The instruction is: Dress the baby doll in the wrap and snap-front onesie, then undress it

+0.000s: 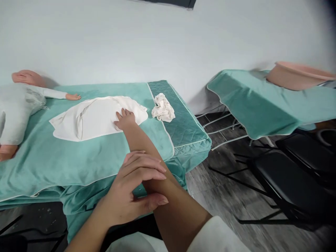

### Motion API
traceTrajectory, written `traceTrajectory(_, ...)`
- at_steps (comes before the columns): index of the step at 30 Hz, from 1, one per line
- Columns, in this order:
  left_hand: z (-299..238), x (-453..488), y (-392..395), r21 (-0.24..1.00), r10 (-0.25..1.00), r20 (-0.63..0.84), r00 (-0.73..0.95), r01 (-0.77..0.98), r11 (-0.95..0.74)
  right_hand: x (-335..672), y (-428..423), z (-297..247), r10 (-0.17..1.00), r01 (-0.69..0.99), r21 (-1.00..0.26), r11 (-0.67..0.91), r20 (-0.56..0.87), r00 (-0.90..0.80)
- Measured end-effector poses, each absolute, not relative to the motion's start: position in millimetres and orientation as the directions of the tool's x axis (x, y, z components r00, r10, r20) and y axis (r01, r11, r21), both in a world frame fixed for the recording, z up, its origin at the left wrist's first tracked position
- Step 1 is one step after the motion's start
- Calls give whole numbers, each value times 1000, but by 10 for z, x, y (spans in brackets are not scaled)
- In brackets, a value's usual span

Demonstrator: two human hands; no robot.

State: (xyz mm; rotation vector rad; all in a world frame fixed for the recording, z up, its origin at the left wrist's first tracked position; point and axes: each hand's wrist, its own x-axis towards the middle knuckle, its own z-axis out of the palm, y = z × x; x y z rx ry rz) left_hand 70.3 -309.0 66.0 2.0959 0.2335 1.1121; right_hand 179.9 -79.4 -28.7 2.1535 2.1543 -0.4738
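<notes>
My right hand (126, 119) rests with spread fingers on the right part of a white cloth (97, 120), which looks like a small garment laid out with some folds. My left hand (136, 183) is at my right forearm, its fingers stretched across and the thumb apart; whether it touches the arm I cannot tell. Right of the cloth lies a crumpled cream cloth (163, 107). A baby doll (18, 105) in white clothing lies at the left, one arm reaching toward the white cloth.
A green blanket (110, 157) covers the padded bed or table (186, 129). To the right, a green-draped table (249, 105) bears a pink basin (299, 77). Black folding chairs (286, 182) stand at the lower right. A pale wall (105, 42) rises behind.
</notes>
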Motion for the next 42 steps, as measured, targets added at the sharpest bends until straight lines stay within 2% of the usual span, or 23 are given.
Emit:
traceTrajectory(4,964,696,-2823,692,363,418,833,-33,-721,1812,-734,-177,958,977,-202,-73,-287,12)
traceTrajectory(9,1108,769,-2655,673,267,296,917,-2,-739,1808,-719,-131,955,960,-254,-119,-292,41)
traceTrajectory(15,981,754,-2728,657,311,441,842,-67,-751,1840,-653,-68,943,958,-270,-99,-332,4)
traceTrajectory(21,765,750,-2874,579,352,621,700,-107,-808,1826,-591,-49,936,951,-282,-130,-350,24)
traceTrajectory(28,700,759,-2870,562,353,648,675,-112,-820,1792,-571,-35,912,970,-199,-138,-409,46)
traceTrajectory(39,658,799,-2899,591,391,665,636,-128,-797,1800,-584,-60,920,969,-210,-128,-391,37)
traceTrajectory(42,658,801,-2897,590,391,668,634,-130,-797,1803,-604,-47,929,957,-251,-142,-368,41)
